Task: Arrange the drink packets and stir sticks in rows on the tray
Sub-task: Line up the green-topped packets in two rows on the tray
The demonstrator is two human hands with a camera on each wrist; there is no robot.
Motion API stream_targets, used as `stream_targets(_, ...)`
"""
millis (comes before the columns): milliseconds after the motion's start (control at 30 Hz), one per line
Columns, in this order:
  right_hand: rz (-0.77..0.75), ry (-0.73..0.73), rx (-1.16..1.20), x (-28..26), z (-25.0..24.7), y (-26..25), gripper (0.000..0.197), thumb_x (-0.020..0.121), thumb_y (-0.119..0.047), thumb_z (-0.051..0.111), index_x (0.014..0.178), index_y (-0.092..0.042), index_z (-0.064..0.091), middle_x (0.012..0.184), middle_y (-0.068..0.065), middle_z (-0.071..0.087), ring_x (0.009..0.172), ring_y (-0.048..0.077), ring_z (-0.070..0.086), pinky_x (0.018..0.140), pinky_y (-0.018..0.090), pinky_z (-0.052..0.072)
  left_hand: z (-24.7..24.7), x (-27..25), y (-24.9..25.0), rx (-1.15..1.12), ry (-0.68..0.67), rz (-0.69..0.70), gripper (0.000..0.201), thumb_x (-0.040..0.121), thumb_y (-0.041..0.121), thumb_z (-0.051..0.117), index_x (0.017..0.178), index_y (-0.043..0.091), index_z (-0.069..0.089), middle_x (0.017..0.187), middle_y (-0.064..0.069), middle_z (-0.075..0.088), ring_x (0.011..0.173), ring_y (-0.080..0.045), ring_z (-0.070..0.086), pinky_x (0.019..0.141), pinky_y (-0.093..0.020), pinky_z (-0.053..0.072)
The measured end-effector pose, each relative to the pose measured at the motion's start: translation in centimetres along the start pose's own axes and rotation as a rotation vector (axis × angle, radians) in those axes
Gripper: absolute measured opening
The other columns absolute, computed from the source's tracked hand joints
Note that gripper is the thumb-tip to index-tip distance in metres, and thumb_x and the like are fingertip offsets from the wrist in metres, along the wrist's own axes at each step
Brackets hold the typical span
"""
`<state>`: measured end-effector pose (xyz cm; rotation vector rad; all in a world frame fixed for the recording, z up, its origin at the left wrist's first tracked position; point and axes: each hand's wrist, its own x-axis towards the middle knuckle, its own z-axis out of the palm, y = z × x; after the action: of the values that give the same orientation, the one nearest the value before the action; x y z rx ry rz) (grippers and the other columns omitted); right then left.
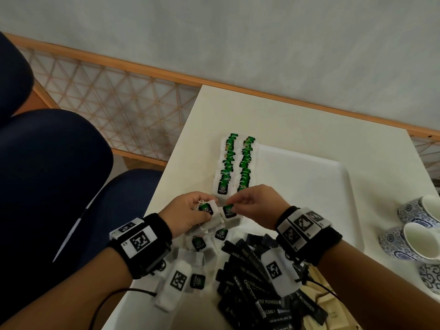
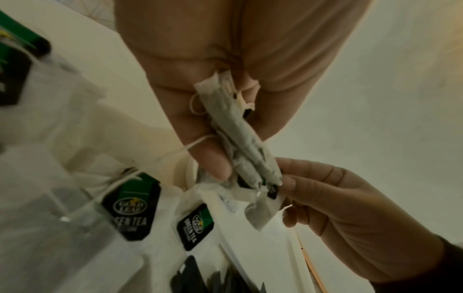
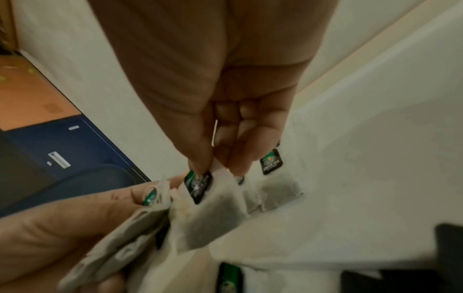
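My left hand (image 1: 190, 213) grips a small bunch of green tea bags (image 2: 248, 138) just above the near left corner of the white tray (image 1: 309, 175). My right hand (image 1: 252, 203) pinches one tea bag (image 3: 213, 208) at its green-and-black tag, right beside the bunch. Two rows of tea bags (image 1: 235, 163) lie along the tray's left side, beyond both hands. Loose tea bags (image 1: 197, 244) lie under my left wrist. A heap of black drink packets (image 1: 250, 282) sits under my right wrist. Pale wooden stir sticks (image 1: 321, 298) show at the bottom right, partly hidden by my right arm.
Blue-and-white patterned cups (image 1: 414, 234) stand at the table's right edge. Dark blue chair seats (image 1: 59, 163) are to the left, past the table's left edge. The tray's middle and right part is bare white surface.
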<state>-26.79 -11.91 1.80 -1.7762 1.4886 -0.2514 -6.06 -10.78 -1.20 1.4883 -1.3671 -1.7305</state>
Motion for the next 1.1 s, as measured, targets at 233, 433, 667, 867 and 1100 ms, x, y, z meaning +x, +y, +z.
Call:
stream_targets(233,0.134,0.075,-0.079,0.1,-0.4,2.6,0.013,0.085,-0.021,0.062,0.085,-0.031,0.070,0.064,-0.016,0.059,0.062,0.001,0.052,0.056,0.010,0.035,-0.9,0.0,-0.4,-0.063,0.077,-0.018,0.029,0.084,-0.006,0.062,0.099,0.018,0.066,0.080,-0.002,0.069,0.061,-0.010,0.060,0.058,-0.025,0.049)
stream_targets(433,0.244,0.180,0.082,1.3,-0.7,4.0,0.013,0.085,-0.021,0.063,0.080,-0.033,0.063,0.069,-0.010,0.063,0.071,0.010,0.060,0.065,0.022,0.048,-1.6,0.2,-0.3,-0.173,0.083,-0.033,0.028,0.084,-0.006,0.063,0.102,0.015,0.066,0.090,-0.013,0.071,0.077,-0.030,0.062,0.067,-0.039,0.057)
stream_targets(667,0.277,0.164,0.049,2.0,-0.5,4.3,0.008,0.086,-0.024,0.062,0.084,-0.032,0.061,0.074,-0.008,0.065,0.078,0.013,0.062,0.068,0.025,0.047,-0.9,0.2,0.2,-0.180,0.059,-0.018,0.029,0.084,-0.008,0.062,0.102,0.015,0.065,0.091,-0.009,0.071,0.074,-0.022,0.063,0.077,-0.041,0.055)
stream_targets(867,0.126,0.270,0.068,0.7,-0.9,2.3,0.026,0.083,-0.024,0.067,0.106,-0.032,0.061,0.097,-0.009,0.059,0.080,0.008,0.057,0.074,0.023,0.045,-0.3,0.2,1.1,-0.292,0.014,-0.025,0.028,0.085,-0.010,0.058,0.102,0.010,0.065,0.088,-0.012,0.068,0.069,-0.024,0.063,0.058,-0.034,0.058)
stream_targets(1100,-0.042,-0.148,0.506,-0.5,1.4,-1.6,0.060,0.077,-0.007,0.076,0.125,-0.030,0.048,0.109,0.003,0.068,0.092,0.014,0.068,0.085,0.028,0.054,0.0,0.1,2.5,-0.316,0.020,0.068,0.032,0.083,-0.012,0.058,0.101,0.014,0.065,0.093,-0.012,0.070,0.080,-0.023,0.063,0.066,-0.030,0.056)
